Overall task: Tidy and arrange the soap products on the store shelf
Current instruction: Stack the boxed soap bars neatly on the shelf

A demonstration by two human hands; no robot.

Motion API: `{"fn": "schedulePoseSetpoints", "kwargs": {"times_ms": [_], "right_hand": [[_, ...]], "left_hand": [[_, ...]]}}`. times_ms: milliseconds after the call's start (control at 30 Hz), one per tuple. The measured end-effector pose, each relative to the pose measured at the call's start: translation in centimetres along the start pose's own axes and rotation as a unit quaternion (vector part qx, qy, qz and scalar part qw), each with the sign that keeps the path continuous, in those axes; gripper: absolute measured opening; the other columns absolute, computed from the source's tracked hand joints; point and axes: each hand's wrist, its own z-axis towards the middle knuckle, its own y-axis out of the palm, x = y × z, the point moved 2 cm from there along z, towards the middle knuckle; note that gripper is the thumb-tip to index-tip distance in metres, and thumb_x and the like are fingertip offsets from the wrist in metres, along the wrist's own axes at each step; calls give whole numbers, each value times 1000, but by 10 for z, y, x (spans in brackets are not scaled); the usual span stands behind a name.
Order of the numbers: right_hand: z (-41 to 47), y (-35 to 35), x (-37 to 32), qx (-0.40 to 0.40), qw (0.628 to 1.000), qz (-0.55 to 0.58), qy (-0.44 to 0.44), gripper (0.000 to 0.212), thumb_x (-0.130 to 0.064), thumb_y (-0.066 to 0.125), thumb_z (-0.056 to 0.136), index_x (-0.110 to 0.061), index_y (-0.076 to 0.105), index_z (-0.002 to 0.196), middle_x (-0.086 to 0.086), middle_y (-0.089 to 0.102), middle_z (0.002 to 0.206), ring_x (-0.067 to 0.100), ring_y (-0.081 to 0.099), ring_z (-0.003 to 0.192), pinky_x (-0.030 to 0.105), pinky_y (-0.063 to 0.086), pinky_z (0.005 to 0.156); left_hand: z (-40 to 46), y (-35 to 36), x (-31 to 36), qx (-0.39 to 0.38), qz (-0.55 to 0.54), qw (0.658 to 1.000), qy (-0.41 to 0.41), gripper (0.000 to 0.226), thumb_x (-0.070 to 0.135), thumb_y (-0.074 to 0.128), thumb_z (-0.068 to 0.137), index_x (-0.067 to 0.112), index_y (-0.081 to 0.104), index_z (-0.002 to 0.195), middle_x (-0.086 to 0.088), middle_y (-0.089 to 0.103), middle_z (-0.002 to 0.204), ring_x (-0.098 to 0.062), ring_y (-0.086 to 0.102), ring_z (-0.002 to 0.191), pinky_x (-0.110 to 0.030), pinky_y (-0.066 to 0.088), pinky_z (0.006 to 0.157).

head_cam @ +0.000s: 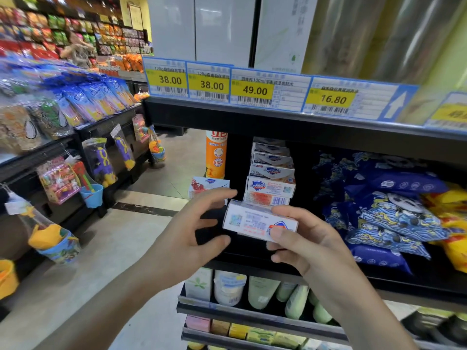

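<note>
My right hand (300, 238) grips a white soap box (255, 221) with a blue and red shield logo, thumb on its front face, in front of the middle shelf. My left hand (199, 228) hovers just left of the box with fingers spread and holds nothing. Behind the box rises a stack of similar soap boxes (271, 173) on the black shelf (394, 281). Another soap box (209, 185) with a red picture stands at the shelf's left end, partly hidden by my left fingers.
An orange spray can (216, 154) stands behind the left soap box. Blue and yellow packets (394, 210) fill the shelf's right side. Price tags (252, 89) line the shelf edge above. Bottles and tubes (262, 289) sit on the lower shelf. Toy racks (75, 173) flank the aisle at left.
</note>
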Motion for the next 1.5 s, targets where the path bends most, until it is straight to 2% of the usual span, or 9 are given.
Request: {"fn": "schedulePoseSetpoints", "kwargs": {"times_ms": [133,467,600,733,900,1000,1133,1300,1500], "right_hand": [[1,2,2,-17,998,29,46,48,-27,84,68,-20,78,114,15,75,116,24,70,78,28,60,67],[2,7,4,-30,995,-13,97,40,-49,78,76,-28,76,111,10,77,112,25,71,73,34,61,62],[2,7,6,-17,994,-68,89,41,-65,70,74,-37,77,103,1,78,110,28,77,86,43,63,73],[1,6,6,18,994,-91,66,43,-72,62,72,-43,76,100,-9,79,105,14,77,95,43,61,90],[-2,7,2,38,991,-108,-70,48,-61,72,71,-52,65,118,-20,70,123,6,71,108,33,58,91],[-3,8,4,-1,975,-177,-138,61,-40,81,80,-60,52,129,-26,62,132,9,69,113,30,59,90],[-4,8,10,-13,930,-298,-214,70,-13,82,86,-57,53,132,-23,38,155,15,52,137,38,52,105],[-4,10,12,-37,916,-324,-231,44,-9,82,85,-41,60,106,-30,27,160,8,41,145,31,51,106],[1,15,16,-64,937,-271,-211,61,2,78,87,-49,67,120,-30,38,151,5,53,135,14,53,93]], "left_hand": [[2,4,8,-2,25,999,30,74,22,79,84,50,49,145,20,49,152,-10,43,146,-31,47,109],[3,7,10,-24,-50,998,-4,45,18,80,91,35,62,129,9,73,127,-16,65,124,-22,53,96],[2,7,11,-19,-77,997,-19,41,23,79,93,33,62,129,8,73,128,-17,66,124,-25,55,97],[2,6,12,-17,-111,992,-51,38,30,78,93,33,62,127,5,74,126,-20,70,119,-29,57,97],[4,5,12,18,-205,972,-118,38,27,79,87,33,67,123,-1,77,120,-21,75,110,-27,61,86],[6,3,12,41,-219,962,-159,46,32,78,83,27,66,127,-1,79,115,-21,76,107,-25,62,78],[8,2,12,52,-226,953,-196,40,35,76,87,24,68,125,-2,81,109,-19,78,99,-21,61,73],[10,-2,12,48,-182,949,-252,59,60,72,71,31,69,122,6,81,104,-4,76,94,-18,58,67],[7,-2,12,9,-204,937,-285,41,66,72,74,43,76,107,4,81,106,-2,75,87,-20,55,69]]}}
